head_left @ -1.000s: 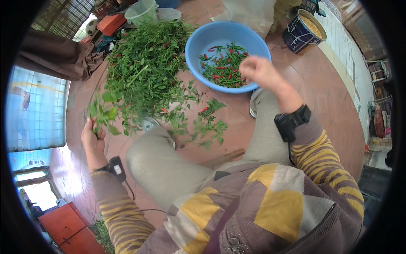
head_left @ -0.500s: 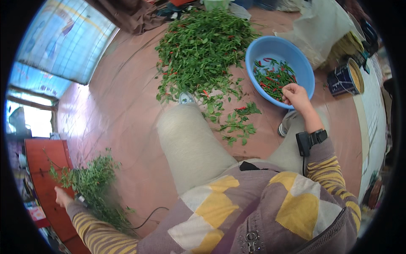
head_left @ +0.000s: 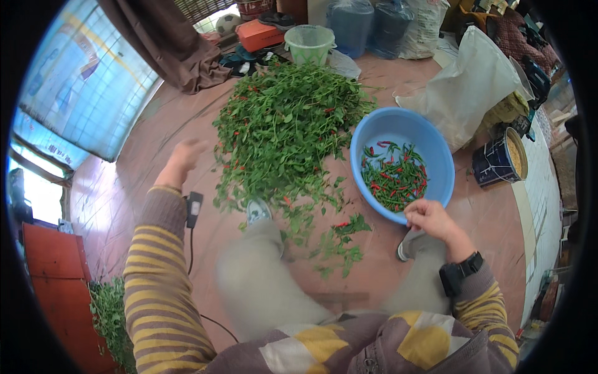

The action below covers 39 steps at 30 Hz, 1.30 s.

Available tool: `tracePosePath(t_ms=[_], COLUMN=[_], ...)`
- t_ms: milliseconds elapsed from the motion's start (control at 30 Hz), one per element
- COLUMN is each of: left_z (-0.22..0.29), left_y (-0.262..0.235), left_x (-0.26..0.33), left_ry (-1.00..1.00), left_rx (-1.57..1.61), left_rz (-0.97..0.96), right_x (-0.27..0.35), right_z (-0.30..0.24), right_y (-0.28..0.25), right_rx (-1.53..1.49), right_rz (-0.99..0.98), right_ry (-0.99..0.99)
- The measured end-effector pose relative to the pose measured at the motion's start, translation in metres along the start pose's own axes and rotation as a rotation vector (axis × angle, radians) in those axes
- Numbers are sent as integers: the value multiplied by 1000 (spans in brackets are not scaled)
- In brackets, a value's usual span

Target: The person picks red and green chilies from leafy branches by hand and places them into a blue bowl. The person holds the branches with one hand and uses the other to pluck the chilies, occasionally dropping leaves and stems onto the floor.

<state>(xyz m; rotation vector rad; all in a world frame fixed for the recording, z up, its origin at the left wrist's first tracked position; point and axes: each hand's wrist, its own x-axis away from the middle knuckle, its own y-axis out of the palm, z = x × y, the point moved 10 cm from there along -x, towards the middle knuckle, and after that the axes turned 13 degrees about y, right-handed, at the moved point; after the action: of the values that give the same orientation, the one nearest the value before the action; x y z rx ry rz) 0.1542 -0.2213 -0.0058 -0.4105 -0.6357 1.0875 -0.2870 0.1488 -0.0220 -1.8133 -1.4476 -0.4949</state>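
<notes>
My left hand (head_left: 180, 161) is raised over the floor, left of a big heap of green chili plants (head_left: 286, 118) dotted with red peppers. Motion smears its fingers, and I see nothing held in it. My right hand (head_left: 432, 219) is at the near rim of a blue basin (head_left: 437, 163), its thumb and fingers closed in a pinch. Whatever lies between them, if anything, is too small to make out. Red and green chili peppers (head_left: 392, 181) cover part of the basin's bottom. Some loose leafy sprigs (head_left: 342, 243) lie between my feet.
More leafy plants (head_left: 111, 318) lie at the lower left beside a red-brown cabinet (head_left: 56, 268). A dark bucket (head_left: 498, 159) and a white sack (head_left: 473, 87) stand right of the basin. Behind the heap is a light green bin (head_left: 309, 45). A cable (head_left: 190, 249) hangs by my left forearm.
My left hand has swung from the plants at the lower left up toward the heap. The view has tilted up. My right hand stays pinched by the basin's near rim.
</notes>
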Motion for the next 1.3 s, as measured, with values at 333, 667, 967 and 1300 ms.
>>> tracePosePath(t_ms=[333,667,967,1300], left_z=[7,-22,-88,-40], left_y=[194,210,277,413], left_x=[-172,-228,-239,-117], left_ry=[46,-71,-142,154], left_rx=[-356,-335,-378,-581], left_rz=[-152,142,-128,-701], right_x=[-155,-231,-220,-217], right_z=[19,74,103,126], right_y=[38,81,58,39], right_rx=[1185,1180,1195,1245], right_rz=[1,-213,-402,-394], right_ry=[-80,234,245,324])
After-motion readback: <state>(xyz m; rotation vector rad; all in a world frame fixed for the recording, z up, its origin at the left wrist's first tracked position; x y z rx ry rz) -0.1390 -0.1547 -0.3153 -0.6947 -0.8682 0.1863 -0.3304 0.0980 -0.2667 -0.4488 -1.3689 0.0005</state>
